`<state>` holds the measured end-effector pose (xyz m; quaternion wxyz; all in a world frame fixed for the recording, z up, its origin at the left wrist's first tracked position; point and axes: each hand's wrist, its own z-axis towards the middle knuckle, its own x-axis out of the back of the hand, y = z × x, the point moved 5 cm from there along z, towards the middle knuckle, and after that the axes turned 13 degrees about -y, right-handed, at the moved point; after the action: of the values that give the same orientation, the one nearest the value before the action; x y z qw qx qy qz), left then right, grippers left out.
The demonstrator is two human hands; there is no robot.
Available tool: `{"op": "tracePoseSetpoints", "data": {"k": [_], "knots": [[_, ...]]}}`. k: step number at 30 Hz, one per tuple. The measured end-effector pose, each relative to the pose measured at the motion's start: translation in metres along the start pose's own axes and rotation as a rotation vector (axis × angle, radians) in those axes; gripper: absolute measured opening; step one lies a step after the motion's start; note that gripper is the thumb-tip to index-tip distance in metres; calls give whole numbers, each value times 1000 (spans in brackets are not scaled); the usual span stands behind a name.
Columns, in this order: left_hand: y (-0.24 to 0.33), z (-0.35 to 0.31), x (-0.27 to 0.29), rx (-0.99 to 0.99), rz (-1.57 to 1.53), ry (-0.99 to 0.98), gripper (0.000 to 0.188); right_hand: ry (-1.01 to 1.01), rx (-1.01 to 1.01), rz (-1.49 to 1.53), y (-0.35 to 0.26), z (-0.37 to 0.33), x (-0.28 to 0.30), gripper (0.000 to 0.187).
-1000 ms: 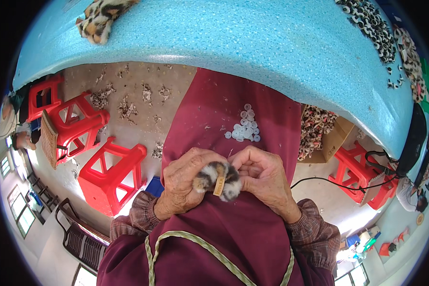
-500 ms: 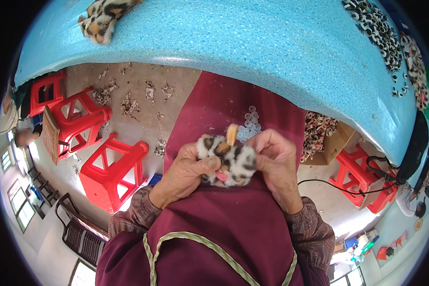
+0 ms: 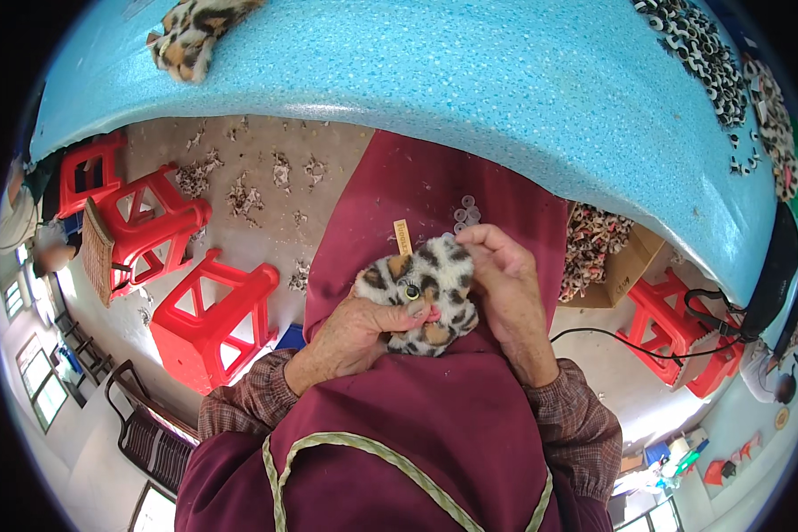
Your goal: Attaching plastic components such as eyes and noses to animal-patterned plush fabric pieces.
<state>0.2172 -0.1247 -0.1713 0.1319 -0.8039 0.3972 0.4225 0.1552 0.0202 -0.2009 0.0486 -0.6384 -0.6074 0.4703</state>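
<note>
A spotted plush toy piece in white, black and tan fur is held over my lap. It has one yellow-green eye, a pink patch and a tan fabric tag standing up from its top. My left hand grips its lower left side, the thumb pressed across the front near the eye. At the upper right edge, the bent fingers of my right hand close on the fur; part of the fingertips is hidden. Several clear plastic washers lie on the maroon cloth just beyond.
Across the front curves a blue speckled table, bearing another spotted plush piece and a heap of black-and-white plastic parts. A cardboard box of fur pieces stands at right. Red stools and fur scraps sit on the floor at left.
The plush piece has turned in my hands so its eye and pink patch face up more plainly. The tag has swung left. My right hand has shifted slightly, showing fewer washers behind it.
</note>
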Motion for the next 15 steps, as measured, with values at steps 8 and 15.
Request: {"op": "tracePoseSetpoints", "data": {"k": [8,15], "knots": [[-3,3,-2,133,-48,35,40,-48,72,-283,-34,-17,-19,20],[15,0,4,-189,160,0,37,-89,333,-854,-117,-52,0,11]]}}
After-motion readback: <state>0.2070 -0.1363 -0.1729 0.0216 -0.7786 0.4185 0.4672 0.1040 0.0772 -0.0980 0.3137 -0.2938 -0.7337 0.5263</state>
